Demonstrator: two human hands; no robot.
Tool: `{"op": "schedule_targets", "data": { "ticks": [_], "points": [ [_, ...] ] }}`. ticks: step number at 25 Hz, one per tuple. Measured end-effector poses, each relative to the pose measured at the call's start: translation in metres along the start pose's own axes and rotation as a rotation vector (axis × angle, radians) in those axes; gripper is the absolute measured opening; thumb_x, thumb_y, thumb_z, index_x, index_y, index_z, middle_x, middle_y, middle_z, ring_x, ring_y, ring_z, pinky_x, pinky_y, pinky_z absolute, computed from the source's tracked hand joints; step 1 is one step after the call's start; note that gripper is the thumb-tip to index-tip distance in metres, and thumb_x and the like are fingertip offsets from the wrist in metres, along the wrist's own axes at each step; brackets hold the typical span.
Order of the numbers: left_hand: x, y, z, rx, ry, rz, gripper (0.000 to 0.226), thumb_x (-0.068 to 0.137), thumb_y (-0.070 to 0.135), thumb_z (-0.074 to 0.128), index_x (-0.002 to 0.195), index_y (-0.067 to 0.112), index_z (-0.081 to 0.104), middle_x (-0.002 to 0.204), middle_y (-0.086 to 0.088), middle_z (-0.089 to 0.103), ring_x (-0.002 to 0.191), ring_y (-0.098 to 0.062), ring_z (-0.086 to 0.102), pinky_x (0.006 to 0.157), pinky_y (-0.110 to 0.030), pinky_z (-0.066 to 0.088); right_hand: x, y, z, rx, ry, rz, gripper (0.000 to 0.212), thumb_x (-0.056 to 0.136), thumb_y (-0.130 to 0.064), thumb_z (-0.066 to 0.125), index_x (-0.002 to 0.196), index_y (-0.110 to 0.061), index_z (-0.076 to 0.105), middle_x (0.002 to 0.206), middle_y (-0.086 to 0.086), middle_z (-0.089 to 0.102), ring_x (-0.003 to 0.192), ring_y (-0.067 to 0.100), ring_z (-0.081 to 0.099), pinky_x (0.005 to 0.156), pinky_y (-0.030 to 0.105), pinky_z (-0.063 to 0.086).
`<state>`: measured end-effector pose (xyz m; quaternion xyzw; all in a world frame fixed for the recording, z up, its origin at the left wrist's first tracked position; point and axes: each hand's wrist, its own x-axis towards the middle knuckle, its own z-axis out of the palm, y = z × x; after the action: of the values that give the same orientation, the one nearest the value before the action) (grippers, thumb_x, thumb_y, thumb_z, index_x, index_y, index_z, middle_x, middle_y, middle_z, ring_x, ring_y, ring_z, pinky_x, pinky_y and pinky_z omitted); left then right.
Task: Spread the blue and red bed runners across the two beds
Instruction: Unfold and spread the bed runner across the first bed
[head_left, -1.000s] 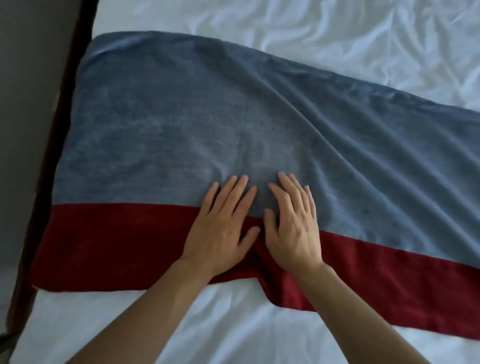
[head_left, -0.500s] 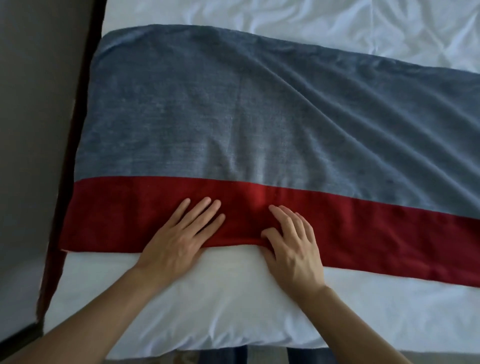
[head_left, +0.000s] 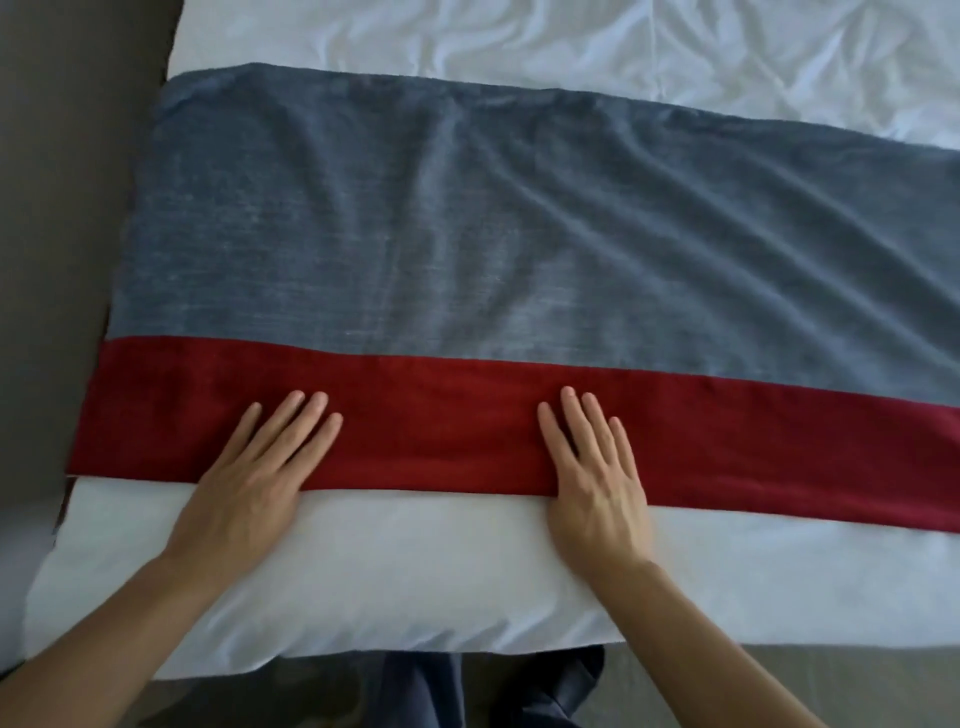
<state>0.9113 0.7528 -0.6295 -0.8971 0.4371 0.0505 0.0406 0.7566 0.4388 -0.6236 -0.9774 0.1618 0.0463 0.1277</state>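
This is a bedroom, quite possibly a hotel room. A bed (head_left: 395, 582) made up in plain white sheets fills most of the view, its linen creased toward the far edge. A blue and red bed runner (head_left: 467, 270) lies across it near the foot edge, the kind of decorative strip common in guest rooms. Grey carpeted floor (head_left: 57, 208) runs along the bed's left edge.

Bed runner (head_left: 519, 249) runs off the right frame edge; its far end is unseen. Both forearms are cut by the bottom edge. Palms hide the red hem beneath. Legs under the bed (head_left: 415, 587) edge are dark, indistinct.
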Motion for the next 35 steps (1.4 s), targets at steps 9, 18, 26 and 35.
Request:
{"op": "schedule_targets", "data": {
  "ticks": [9, 18, 26, 35],
  "points": [
    [0.1, 0.2, -0.025, -0.143, -0.001, -0.035, 0.096, 0.071, 0.006, 0.069, 0.156, 0.012, 0.024, 0.164, -0.008, 0.017, 0.152, -0.024, 0.012, 0.121, -0.048, 0.021, -0.052, 0.15, -0.026, -0.005, 0.024, 0.148, 0.083, 0.076, 0.0, 0.042, 0.156, -0.016, 0.031, 0.164, 0.009, 0.023, 0.153, 0.029, 0.013, 0.124, 0.05, 0.015],
    [0.134, 0.283, -0.046, -0.058, -0.06, -0.004, 0.093, 0.068, 0.002, 0.05, 0.156, 0.011, 0.021, 0.162, -0.012, 0.022, 0.15, -0.028, 0.021, 0.12, -0.049, 0.025, -0.065, 0.213, -0.041, -0.147, 0.075, 0.123, 0.069, 0.083, -0.006, 0.037, 0.152, -0.012, 0.038, 0.159, 0.012, 0.034, 0.15, 0.036, 0.023, 0.123, 0.056, 0.004],
    [0.156, 0.332, -0.032, -0.119, -0.085, 0.038, 0.078, 0.082, 0.004, 0.035, 0.157, 0.006, 0.012, 0.165, -0.01, 0.009, 0.153, -0.025, 0.007, 0.123, -0.049, 0.016, -0.089, 0.285, -0.053, -0.134, 0.022, 0.359, 0.073, 0.085, -0.003, 0.051, 0.154, -0.016, 0.033, 0.162, 0.004, 0.029, 0.151, 0.031, 0.02, 0.119, 0.061, 0.016],
    [0.22, 0.441, -0.032, -0.112, -0.028, 0.284, 0.071, 0.09, 0.012, 0.038, 0.156, 0.004, 0.015, 0.165, -0.011, 0.007, 0.153, -0.023, 0.004, 0.122, -0.049, 0.011, -0.094, 0.315, -0.056, -0.119, 0.064, 0.268, 0.062, 0.088, -0.01, 0.03, 0.149, -0.01, 0.043, 0.156, 0.007, 0.04, 0.147, 0.028, 0.033, 0.12, 0.055, 0.023]
  ]
}}
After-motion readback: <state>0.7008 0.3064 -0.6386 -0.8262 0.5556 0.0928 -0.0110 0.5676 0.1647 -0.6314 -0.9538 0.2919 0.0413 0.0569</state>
